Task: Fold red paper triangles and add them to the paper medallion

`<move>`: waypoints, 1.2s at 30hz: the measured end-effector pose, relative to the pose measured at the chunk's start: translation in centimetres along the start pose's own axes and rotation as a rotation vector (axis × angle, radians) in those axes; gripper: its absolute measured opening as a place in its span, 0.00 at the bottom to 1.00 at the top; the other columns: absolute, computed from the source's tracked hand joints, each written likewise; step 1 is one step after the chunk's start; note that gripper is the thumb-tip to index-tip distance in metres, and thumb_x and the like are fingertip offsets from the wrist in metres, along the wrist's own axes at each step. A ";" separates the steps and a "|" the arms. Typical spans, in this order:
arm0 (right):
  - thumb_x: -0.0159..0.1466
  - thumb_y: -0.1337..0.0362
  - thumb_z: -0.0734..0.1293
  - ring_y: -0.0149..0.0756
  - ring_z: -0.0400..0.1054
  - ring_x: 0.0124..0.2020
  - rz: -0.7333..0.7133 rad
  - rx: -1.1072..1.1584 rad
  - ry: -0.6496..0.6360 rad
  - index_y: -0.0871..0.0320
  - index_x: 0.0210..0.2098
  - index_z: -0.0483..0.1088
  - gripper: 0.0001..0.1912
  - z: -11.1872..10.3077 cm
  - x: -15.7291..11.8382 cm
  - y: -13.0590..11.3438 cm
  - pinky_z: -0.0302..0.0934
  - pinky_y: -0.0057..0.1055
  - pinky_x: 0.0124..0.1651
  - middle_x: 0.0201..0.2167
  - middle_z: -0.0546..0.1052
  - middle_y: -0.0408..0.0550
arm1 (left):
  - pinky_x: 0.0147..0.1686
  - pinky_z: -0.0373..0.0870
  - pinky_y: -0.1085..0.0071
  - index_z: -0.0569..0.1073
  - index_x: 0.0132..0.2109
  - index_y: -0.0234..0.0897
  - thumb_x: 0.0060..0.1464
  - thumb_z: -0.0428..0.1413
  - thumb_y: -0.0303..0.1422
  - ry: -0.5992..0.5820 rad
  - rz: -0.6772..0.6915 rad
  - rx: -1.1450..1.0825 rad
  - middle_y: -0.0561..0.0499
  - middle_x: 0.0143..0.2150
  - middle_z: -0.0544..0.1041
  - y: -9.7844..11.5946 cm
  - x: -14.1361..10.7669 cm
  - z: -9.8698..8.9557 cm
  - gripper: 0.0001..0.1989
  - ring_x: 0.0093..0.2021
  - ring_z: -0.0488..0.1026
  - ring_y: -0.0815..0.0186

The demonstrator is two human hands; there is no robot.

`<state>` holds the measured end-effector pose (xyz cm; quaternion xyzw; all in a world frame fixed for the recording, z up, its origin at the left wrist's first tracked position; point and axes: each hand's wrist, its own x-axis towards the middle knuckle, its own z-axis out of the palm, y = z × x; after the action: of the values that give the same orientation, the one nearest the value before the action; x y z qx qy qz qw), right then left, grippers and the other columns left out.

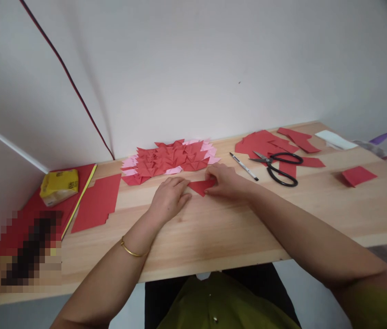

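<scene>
Our left hand (170, 196) rests on the tabletop (186, 242), fingers touching the left corner of the small red paper (202, 186). Right hand (226, 181) has its right end pinched between fingers. Paper lies just in front of the folded paper pile (171, 161); pen (244, 166) and scissors (276, 164) to the right.

Both hands (193, 189) hold red paper (201, 187).

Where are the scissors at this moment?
In the head view, the scissors lie right of centre on the table, between the pen and the small folded red paper.
</scene>
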<state>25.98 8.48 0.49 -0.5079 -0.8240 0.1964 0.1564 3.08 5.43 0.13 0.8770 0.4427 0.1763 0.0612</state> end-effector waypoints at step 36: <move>0.59 0.57 0.65 0.31 0.63 0.29 -0.076 0.558 0.129 0.58 0.32 0.76 0.11 -1.1 -0.6 -1.1 0.55 0.28 0.32 0.25 0.74 0.44 | 0.30 0.60 0.75 0.73 0.27 0.34 0.49 0.60 0.39 0.403 -0.479 -1.025 0.55 0.22 0.68 -0.3 0.6 -0.5 0.12 0.25 0.63 0.72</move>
<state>25.84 7.68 1.93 -0.4253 -0.7450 0.3767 0.3496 2.98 6.05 0.70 0.5609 0.4893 0.5114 0.4294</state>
